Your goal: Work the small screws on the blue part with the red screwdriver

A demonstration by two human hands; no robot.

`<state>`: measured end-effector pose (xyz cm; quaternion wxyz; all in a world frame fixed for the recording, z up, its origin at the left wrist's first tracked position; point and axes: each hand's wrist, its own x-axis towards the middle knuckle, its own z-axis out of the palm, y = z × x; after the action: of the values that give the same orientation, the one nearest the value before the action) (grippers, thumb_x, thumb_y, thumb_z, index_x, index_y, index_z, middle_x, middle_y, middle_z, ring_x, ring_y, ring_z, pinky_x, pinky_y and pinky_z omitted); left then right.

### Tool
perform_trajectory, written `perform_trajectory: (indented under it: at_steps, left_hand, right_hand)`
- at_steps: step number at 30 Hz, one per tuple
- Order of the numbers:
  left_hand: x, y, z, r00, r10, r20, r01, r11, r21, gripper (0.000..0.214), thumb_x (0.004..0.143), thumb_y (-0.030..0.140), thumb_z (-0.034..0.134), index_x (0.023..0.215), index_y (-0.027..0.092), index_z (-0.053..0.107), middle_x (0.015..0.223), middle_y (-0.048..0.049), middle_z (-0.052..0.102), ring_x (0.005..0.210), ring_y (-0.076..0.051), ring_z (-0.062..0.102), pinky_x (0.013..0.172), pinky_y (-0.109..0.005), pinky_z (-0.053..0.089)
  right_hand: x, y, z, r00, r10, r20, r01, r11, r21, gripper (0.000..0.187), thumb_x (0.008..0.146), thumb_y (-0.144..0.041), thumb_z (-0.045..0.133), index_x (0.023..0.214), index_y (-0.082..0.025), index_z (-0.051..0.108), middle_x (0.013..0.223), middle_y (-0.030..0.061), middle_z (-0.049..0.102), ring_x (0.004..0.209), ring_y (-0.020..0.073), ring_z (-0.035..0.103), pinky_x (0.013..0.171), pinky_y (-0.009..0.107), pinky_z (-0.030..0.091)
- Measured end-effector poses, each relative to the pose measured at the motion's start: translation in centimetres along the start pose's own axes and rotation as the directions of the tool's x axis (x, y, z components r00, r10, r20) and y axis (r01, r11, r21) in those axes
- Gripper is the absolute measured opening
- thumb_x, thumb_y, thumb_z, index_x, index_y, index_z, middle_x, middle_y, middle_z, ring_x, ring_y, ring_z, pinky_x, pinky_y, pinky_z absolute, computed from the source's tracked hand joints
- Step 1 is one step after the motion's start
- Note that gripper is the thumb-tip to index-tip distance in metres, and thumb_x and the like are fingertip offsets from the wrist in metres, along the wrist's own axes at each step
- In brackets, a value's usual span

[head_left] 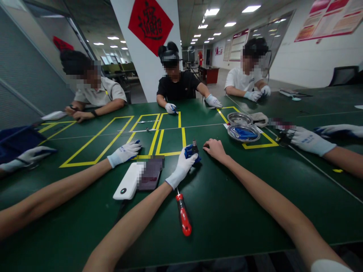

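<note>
My gloved left fingers grip a dark, metal-tipped part upright; holding it seems the step in hand. My bare right fingers rest bent just beside; whether closed, I cannot tell. Moving on calls for a steady left hold.

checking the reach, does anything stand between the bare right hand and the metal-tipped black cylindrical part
Nothing visible stands between the bare right hand and the metal-tipped black cylindrical part, upright in the white-gloved left hand; the red-and-black screwdriver lies off that line.
</note>
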<state>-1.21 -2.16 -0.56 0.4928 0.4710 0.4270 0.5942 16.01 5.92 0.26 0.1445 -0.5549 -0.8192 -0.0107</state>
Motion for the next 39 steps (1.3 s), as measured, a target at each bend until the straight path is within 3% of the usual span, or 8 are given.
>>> perform_trajectory:
  at_steps: [6,13,16,19,23,34,39]
  left_hand:
    - [-0.1,0.3,0.1,1.000,-0.006,0.000,0.006,1.000,0.000,0.043,0.065,0.030,0.075,0.101,0.015,0.058,0.096,-0.0072,0.065,0.081,-0.016,0.060,0.085,-0.037,0.049]
    - [0.3,0.1,-0.2,0.998,-0.029,0.064,0.032,0.999,-0.038,0.045,0.066,0.031,0.076,0.106,0.015,0.062,0.100,-0.0087,0.066,0.089,-0.019,0.061,0.090,-0.038,0.048]
    - [0.4,-0.2,-0.3,0.996,-0.058,0.072,0.064,0.994,-0.089,0.047,0.066,0.033,0.076,0.107,0.015,0.062,0.097,-0.0085,0.066,0.086,-0.019,0.062,0.087,-0.038,0.049]
    - [0.4,-0.3,-0.3,0.994,-0.070,0.079,0.081,0.986,-0.146,0.049,0.068,0.034,0.075,0.110,0.016,0.061,0.099,-0.0087,0.066,0.081,-0.017,0.063,0.084,-0.038,0.050]
    - [0.4,-0.2,-0.2,0.993,-0.075,0.092,0.089,0.984,-0.155,0.047,0.070,0.035,0.073,0.111,0.015,0.061,0.098,-0.0093,0.066,0.080,-0.017,0.063,0.083,-0.038,0.051]
    - [0.5,-0.1,-0.2,0.996,-0.067,0.066,0.075,0.987,-0.140,0.044,0.067,0.033,0.075,0.106,0.016,0.064,0.096,-0.0088,0.068,0.088,-0.020,0.062,0.085,-0.039,0.051]
    - [0.5,-0.2,-0.2,0.995,-0.075,0.067,0.083,0.988,-0.133,0.047,0.067,0.034,0.075,0.107,0.014,0.063,0.100,-0.0102,0.068,0.087,-0.020,0.062,0.087,-0.039,0.050]
  right_hand:
    - [0.2,-1.2,0.0,0.999,-0.042,-0.012,0.040,0.989,-0.145,0.025,0.094,-0.026,0.044,0.093,-0.015,0.067,0.100,0.0134,0.064,0.094,0.0249,0.057,0.085,0.039,0.035]
    - [-1.6,-1.1,-0.5,0.980,-0.183,-0.080,0.163,0.964,-0.210,0.028,0.095,-0.022,0.037,0.097,-0.011,0.062,0.101,0.0161,0.063,0.096,0.0264,0.053,0.082,0.037,0.034]
    - [-1.7,-0.4,-1.1,0.984,-0.142,-0.111,0.122,0.978,-0.171,0.028,0.096,-0.024,0.038,0.098,-0.013,0.064,0.101,0.0143,0.063,0.096,0.0259,0.053,0.081,0.037,0.034]
    - [-1.6,0.0,-1.5,0.995,-0.080,-0.058,0.076,0.995,-0.064,0.028,0.095,-0.033,0.044,0.097,-0.016,0.067,0.100,0.0114,0.065,0.093,0.0239,0.055,0.078,0.034,0.035]
    - [-1.5,-0.3,-1.1,0.990,-0.136,0.019,0.136,0.991,-0.001,0.028,0.091,-0.041,0.052,0.097,-0.020,0.069,0.100,0.0091,0.065,0.094,0.0231,0.055,0.078,0.033,0.034]
    - [-1.8,-1.9,-0.5,0.965,-0.262,-0.026,0.257,0.959,-0.120,0.024,0.094,-0.030,0.046,0.095,-0.018,0.067,0.098,0.0095,0.063,0.094,0.0231,0.052,0.078,0.034,0.030]
    - [-1.9,-2.2,-1.4,0.925,-0.379,0.034,0.379,0.907,-0.185,0.020,0.093,-0.025,0.047,0.094,-0.016,0.065,0.099,0.0101,0.064,0.094,0.0229,0.053,0.078,0.033,0.031]
